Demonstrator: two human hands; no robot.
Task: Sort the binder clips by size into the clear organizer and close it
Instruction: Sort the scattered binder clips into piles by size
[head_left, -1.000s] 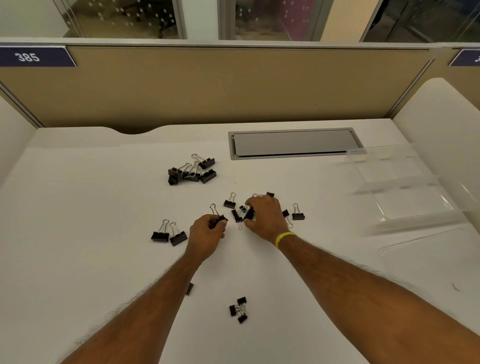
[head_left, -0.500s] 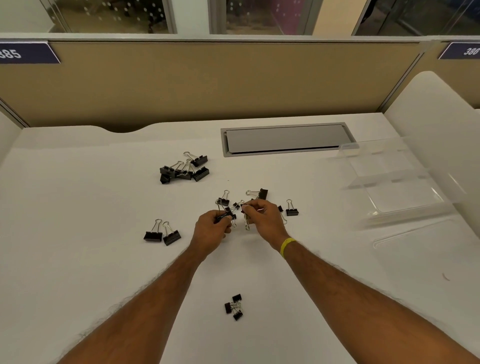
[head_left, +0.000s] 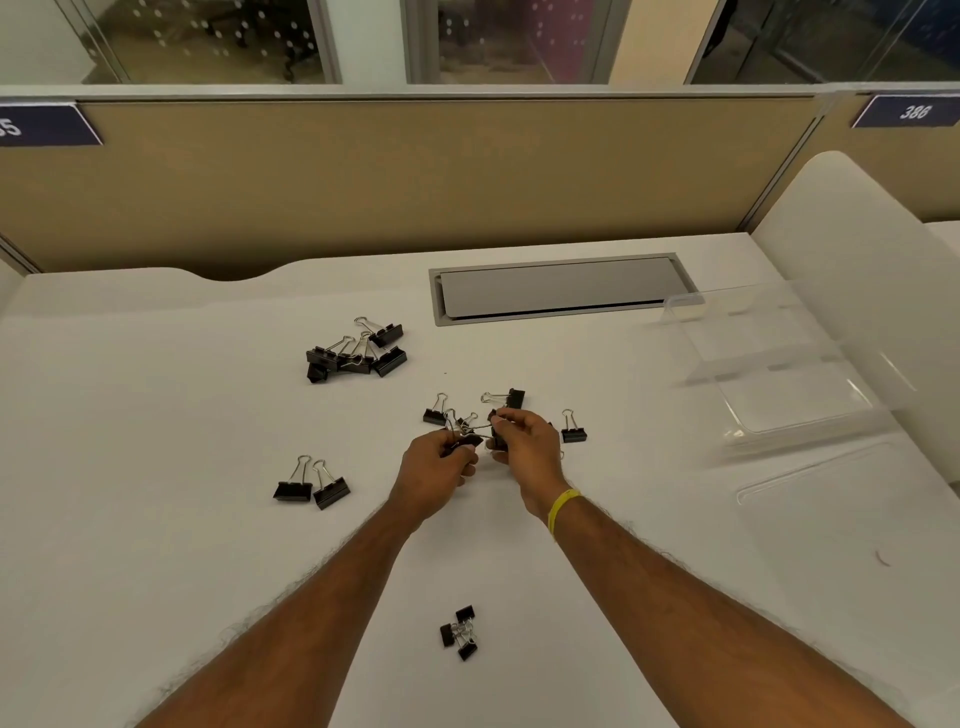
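The left hand (head_left: 441, 467) is curled around a small black clip (head_left: 466, 442), and the right hand (head_left: 527, 449) pinches a second clip (head_left: 498, 435). Both are held just above the desk (head_left: 156, 519), close together, with wire handles crossing between them. The two look hooked into each other, so the step in hand is most likely pulling them apart. To do it well, keep a firm hold on each black body and slide the wire loops off one another. Tugging could flick a clip into the loose clips (head_left: 506, 399) just beyond the fingers.

Others lie around: a large cluster (head_left: 358, 351) well beyond the left hand, a pair (head_left: 311, 486) to its left, three tiny ones (head_left: 460, 631) between the forearms, and a single clip (head_left: 573, 428) just right of the right hand.

The clear organizer (head_left: 779, 374) stands open, well to the right of the right hand. It is blurred, but no clip shows inside it, so sorting into it seems not yet begun.
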